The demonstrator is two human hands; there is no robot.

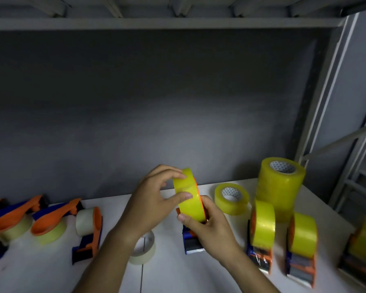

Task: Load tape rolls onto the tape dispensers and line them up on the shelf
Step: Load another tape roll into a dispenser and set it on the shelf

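Glossy yellow roll point(189, 199), upright on a blue-orange dispenser point(191, 240) mid-shelf point(169, 271), is pinched by the left hand point(152, 199) and gripped underneath by the right hand point(209, 225).

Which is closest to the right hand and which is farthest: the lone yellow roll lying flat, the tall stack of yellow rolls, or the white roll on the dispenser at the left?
From the right hand:
1. Lone yellow roll, just behind it to the right.
2. Tall stack, farther back right.
3. White roll, far off to the left.
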